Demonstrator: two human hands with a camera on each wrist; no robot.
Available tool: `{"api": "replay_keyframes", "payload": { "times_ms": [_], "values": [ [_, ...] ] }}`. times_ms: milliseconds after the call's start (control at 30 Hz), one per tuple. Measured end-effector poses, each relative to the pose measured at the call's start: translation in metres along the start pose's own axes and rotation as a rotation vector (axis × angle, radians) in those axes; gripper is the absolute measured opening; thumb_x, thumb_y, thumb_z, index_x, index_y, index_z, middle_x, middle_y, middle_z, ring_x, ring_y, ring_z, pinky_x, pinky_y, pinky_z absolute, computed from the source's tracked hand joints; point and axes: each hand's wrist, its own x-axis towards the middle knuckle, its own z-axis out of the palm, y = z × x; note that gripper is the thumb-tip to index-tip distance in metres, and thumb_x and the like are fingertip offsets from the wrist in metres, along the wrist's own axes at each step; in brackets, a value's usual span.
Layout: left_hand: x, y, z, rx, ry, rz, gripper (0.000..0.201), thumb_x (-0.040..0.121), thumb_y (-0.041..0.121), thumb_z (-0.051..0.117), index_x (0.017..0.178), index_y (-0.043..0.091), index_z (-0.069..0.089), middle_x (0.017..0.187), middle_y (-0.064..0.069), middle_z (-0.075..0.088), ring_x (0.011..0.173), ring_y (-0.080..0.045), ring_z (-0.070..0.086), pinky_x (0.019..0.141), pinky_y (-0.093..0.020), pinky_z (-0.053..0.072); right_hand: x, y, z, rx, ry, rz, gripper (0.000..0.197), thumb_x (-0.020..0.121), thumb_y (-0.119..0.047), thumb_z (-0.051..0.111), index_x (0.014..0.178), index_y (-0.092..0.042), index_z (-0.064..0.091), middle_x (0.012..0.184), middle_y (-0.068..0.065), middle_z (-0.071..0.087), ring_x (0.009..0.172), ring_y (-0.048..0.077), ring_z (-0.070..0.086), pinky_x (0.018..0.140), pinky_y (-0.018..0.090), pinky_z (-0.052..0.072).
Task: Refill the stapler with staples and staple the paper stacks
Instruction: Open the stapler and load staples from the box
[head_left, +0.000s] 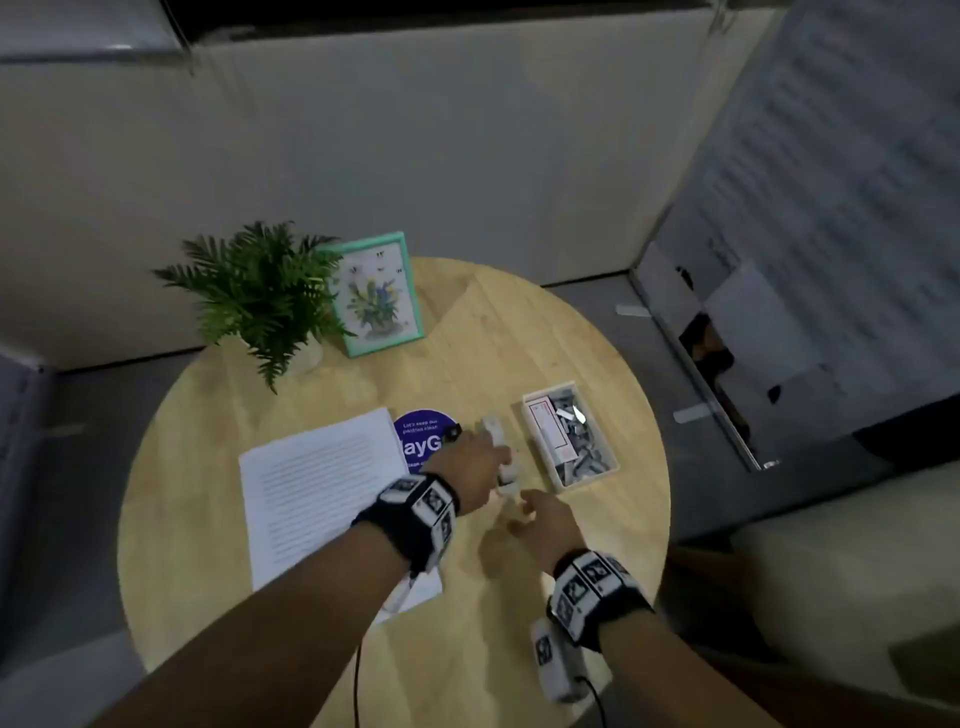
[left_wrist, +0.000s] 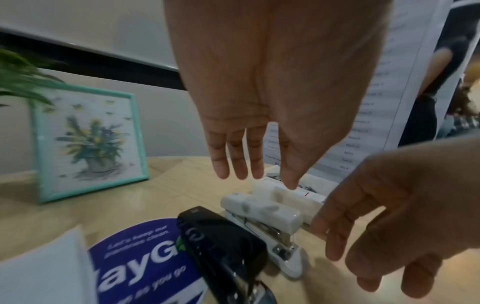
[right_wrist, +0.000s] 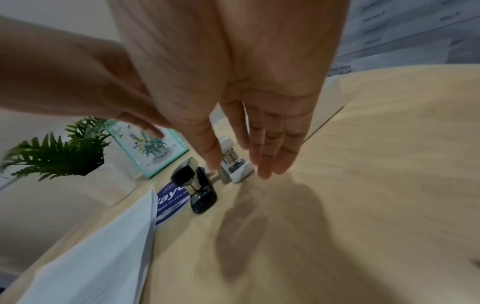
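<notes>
A white stapler (head_left: 497, 451) lies on the round wooden table (head_left: 519, 343), and a black stapler (left_wrist: 223, 246) lies next to it, partly on a purple sticker. My left hand (head_left: 470, 467) hovers over both staplers with straight fingers (left_wrist: 233, 160) and holds nothing. Just right of the white stapler (left_wrist: 262, 214), my right hand (head_left: 543, 519) reaches in with relaxed fingers (right_wrist: 267, 156) and is empty too. The paper stack (head_left: 317, 493) lies to the left. An open box of staples (head_left: 589, 480) sits to the right of the staplers.
A potted fern (head_left: 260, 301) and a teal picture frame (head_left: 379, 293) stand at the table's back left. The purple round sticker (head_left: 415, 426) lies between paper and staplers. A white wall rises behind, and a board with printed sheets (head_left: 831, 234) stands on the right.
</notes>
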Motion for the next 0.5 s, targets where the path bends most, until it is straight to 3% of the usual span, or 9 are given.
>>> {"api": "replay_keyframes", "payload": {
  "times_ms": [133, 200, 233, 300, 400, 500],
  "values": [
    [0.049, 0.007, -0.009, 0.206, -0.004, 0.026, 0.052, 0.085, 0.019, 0.066, 0.133, 0.017, 0.048, 0.14, -0.014, 0.039, 0.128, -0.035, 0.037, 0.101, -0.046, 0.041, 0.034, -0.005, -0.005, 0.106, 0.04, 0.044, 0.026, 0.089, -0.014, 0.056, 0.113, -0.005, 0.06, 0.111, 0.013, 0.062, 0.107, 0.028, 0.059, 0.084, 0.029, 0.042],
    [0.067, 0.005, -0.008, 0.298, -0.055, 0.012, 0.046, 0.087, 0.017, 0.063, 0.132, 0.017, 0.052, 0.145, -0.014, 0.036, 0.132, -0.035, 0.033, 0.104, -0.045, 0.038, 0.048, -0.004, 0.0, 0.077, 0.028, 0.033, 0.007, 0.085, -0.011, 0.054, 0.082, -0.015, 0.058, 0.089, 0.008, 0.06, 0.09, 0.024, 0.058, 0.072, 0.027, 0.037],
    [0.074, 0.003, -0.007, 0.338, -0.087, 0.004, 0.04, 0.09, 0.015, 0.059, 0.13, 0.017, 0.054, 0.146, -0.013, 0.035, 0.133, -0.035, 0.031, 0.105, -0.045, 0.037, 0.054, -0.003, 0.002, 0.046, 0.024, 0.042, 0.012, 0.084, -0.01, 0.052, 0.073, -0.016, 0.053, 0.083, 0.006, 0.061, 0.083, 0.023, 0.055, 0.069, 0.025, 0.035],
    [0.086, -0.002, -0.009, 0.371, -0.129, -0.011, 0.032, 0.093, 0.014, 0.052, 0.125, 0.019, 0.058, 0.144, -0.012, 0.037, 0.132, -0.035, 0.032, 0.104, -0.043, 0.035, 0.059, -0.006, 0.002, 0.027, 0.028, 0.053, 0.008, 0.081, -0.01, 0.053, 0.079, -0.013, 0.059, 0.093, 0.011, 0.067, 0.082, 0.024, 0.055, 0.069, 0.025, 0.034],
    [0.097, -0.008, -0.01, 0.321, -0.139, -0.002, 0.028, 0.094, 0.016, 0.052, 0.121, 0.019, 0.061, 0.136, -0.013, 0.043, 0.126, -0.035, 0.037, 0.1, -0.04, 0.036, 0.063, -0.008, 0.004, 0.049, 0.017, 0.051, 0.015, 0.077, -0.012, 0.059, 0.091, -0.011, 0.065, 0.113, 0.018, 0.062, 0.102, 0.031, 0.058, 0.073, 0.027, 0.034],
    [0.096, -0.017, -0.012, 0.238, -0.134, 0.027, 0.029, 0.093, 0.017, 0.053, 0.121, 0.022, 0.059, 0.129, -0.011, 0.048, 0.12, -0.033, 0.045, 0.095, -0.037, 0.04, 0.065, -0.007, 0.007, 0.073, 0.025, 0.057, 0.025, 0.079, -0.013, 0.059, 0.103, -0.008, 0.067, 0.118, 0.016, 0.06, 0.105, 0.028, 0.057, 0.074, 0.027, 0.035]
  ]
}}
